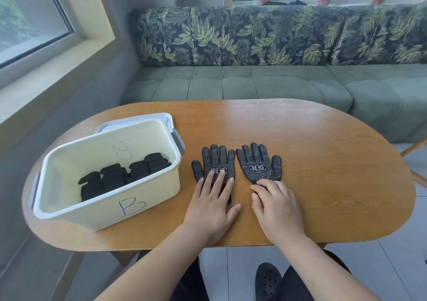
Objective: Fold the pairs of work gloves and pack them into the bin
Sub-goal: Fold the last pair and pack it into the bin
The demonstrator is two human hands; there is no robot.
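Two black dotted work gloves lie flat side by side on the wooden table, fingers pointing away from me. My left hand (213, 200) rests flat with straight fingers on the palm and cuff of the left glove (215, 162). My right hand (276, 205) covers the cuff of the right glove (260, 163), fingers bent at its lower edge; whether they pinch it is unclear. A cream bin (129, 205) marked "B" stands to the left and holds several folded black glove bundles (115, 177).
The oval table (323, 162) has its near edge just under my wrists. A white lid (138, 120) lies behind the bin. A green sofa with leaf-print cushions (254, 86) runs behind the table; my knees and a black shoe (268, 280) show below.
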